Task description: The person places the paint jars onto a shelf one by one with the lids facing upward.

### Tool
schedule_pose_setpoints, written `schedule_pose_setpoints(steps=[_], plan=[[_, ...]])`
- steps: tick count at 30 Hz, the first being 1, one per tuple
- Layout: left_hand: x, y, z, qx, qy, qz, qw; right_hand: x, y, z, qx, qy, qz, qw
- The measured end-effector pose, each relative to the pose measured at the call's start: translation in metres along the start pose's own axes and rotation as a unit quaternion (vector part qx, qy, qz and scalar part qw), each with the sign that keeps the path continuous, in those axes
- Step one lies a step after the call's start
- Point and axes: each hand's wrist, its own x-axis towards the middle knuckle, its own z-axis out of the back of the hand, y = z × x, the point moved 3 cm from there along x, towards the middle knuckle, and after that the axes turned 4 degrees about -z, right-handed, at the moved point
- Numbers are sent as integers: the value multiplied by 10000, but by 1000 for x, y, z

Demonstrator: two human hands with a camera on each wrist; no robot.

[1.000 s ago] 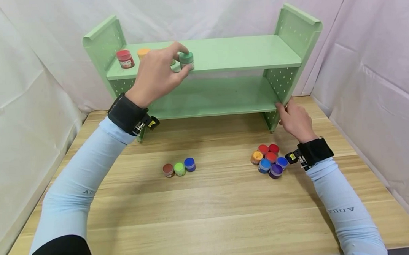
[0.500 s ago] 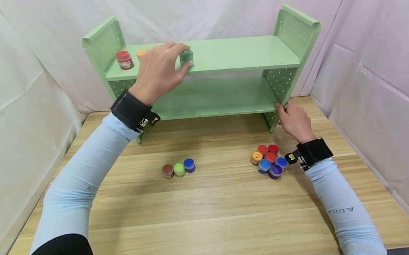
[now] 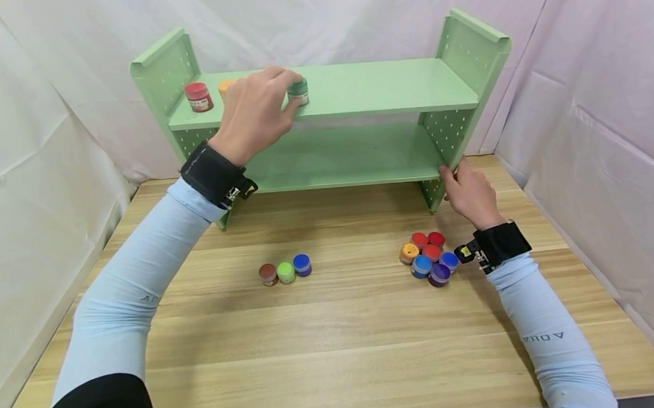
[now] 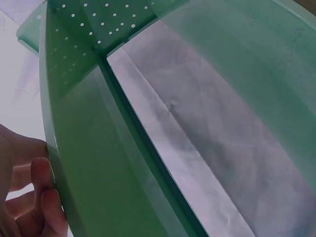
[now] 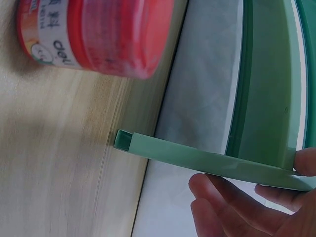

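Note:
On the upper board of the light-green shelf [image 3: 376, 86], my left hand [image 3: 253, 117] pinches a dark green paint jar [image 3: 299, 91] near the front edge, index finger above and thumb in front. In the left wrist view, curled fingers [image 4: 42, 197] show beside the shelf edge, but the jar is out of sight. My right hand [image 3: 471, 196] grips the shelf's right side panel [image 5: 207, 163], thumb on one face and fingers on the other. A red-lidded jar [image 3: 199, 97] and a yellow-lidded jar [image 3: 225, 86], partly covered by my left hand, stand on the same board.
A brown jar [image 3: 268, 274], a light green jar [image 3: 286, 272] and a blue jar [image 3: 302, 265] stand in a row on the wooden table [image 3: 333, 350]. Right of them is a cluster of several red, orange, blue and purple jars [image 3: 431, 252]. White cloth [image 3: 603, 131] surrounds the table.
My left hand has shifted slightly with the dark green jar, which sits a little farther back. A jar glimpsed behind the fingers is now hidden. My right hand keeps its hold.

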Motion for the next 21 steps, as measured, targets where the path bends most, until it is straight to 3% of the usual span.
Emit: schedule_pose_setpoints(steps=[11,16,21], plan=[[-4,-1,0,-114,-331,-39,9994,-2,1,2,-29,-20,8,10000],[-11,-3,1,-375,-847,-377,9950,-2,1,3,-47,-44,23,10000],[-23,-9,3,-650,-1559,-861,9819,-2,1,3,-36,-30,24,10000]])
